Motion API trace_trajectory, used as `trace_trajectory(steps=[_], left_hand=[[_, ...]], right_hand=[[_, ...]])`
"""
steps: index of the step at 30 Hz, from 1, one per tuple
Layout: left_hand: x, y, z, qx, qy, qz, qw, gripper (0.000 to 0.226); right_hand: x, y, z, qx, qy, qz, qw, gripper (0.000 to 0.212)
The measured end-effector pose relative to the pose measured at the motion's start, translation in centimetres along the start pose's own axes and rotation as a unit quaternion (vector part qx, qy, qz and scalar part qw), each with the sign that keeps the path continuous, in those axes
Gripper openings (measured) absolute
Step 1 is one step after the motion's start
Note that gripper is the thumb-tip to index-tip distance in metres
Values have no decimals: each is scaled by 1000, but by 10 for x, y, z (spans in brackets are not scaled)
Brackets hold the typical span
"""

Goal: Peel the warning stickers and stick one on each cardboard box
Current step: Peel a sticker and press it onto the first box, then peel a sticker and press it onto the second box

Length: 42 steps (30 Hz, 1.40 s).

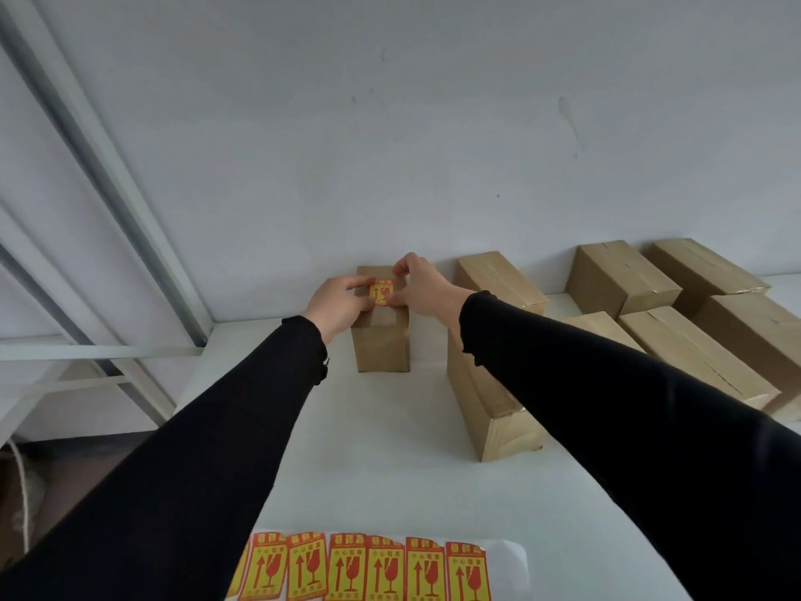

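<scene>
We see a red-and-yellow sticker (381,293) flat atop the far-left cardboard box (381,340); a sticker strip (368,568) lies nearest us.

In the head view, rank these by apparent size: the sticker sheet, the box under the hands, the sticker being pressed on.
1. Sticker sheet, though nearness to the camera inflates it.
2. Box under the hands.
3. Sticker being pressed on, clearly smallest.

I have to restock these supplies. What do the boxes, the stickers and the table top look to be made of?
Boxes, such as the one being labelled: plain brown cardboard, matte, seams closed with glossy tape. Sticker and sticker sheet: printed red and yellow, faintly shiny, probably coated paper or vinyl, on a white backing. Table top: smooth matte white, maybe laminate; not certain.
</scene>
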State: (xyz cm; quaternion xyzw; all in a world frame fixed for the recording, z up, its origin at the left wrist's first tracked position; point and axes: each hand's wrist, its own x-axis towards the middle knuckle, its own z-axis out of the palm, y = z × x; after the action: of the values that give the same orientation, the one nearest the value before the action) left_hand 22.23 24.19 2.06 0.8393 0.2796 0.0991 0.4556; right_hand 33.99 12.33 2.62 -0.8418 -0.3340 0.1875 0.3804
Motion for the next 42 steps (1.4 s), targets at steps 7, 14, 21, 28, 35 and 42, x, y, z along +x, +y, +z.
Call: trace_trajectory(steps=[7,14,21,28,35,42], left_hand=[[-21,7,6,68,108,33,991,39],[-84,24,-12,107,136,105,979,22],[-193,13,0,171,40,165,971,15],[-260,-25,66,184,-52,121,974,24],[-268,-47,103,282,-60,111,951,39],[-266,-46,109,288,-56,77,953,15]], right_hand=[[-33,-11,-5,-38,47,-10,998,43],[-123,-10,-54,-129,105,-115,979,31],[-236,28,-51,-162,133,-192,959,9],[-302,78,-10,-135,61,-117,982,5],[-328,103,27,-147,21,-61,987,23],[-328,108,39,-150,22,-60,987,36]])
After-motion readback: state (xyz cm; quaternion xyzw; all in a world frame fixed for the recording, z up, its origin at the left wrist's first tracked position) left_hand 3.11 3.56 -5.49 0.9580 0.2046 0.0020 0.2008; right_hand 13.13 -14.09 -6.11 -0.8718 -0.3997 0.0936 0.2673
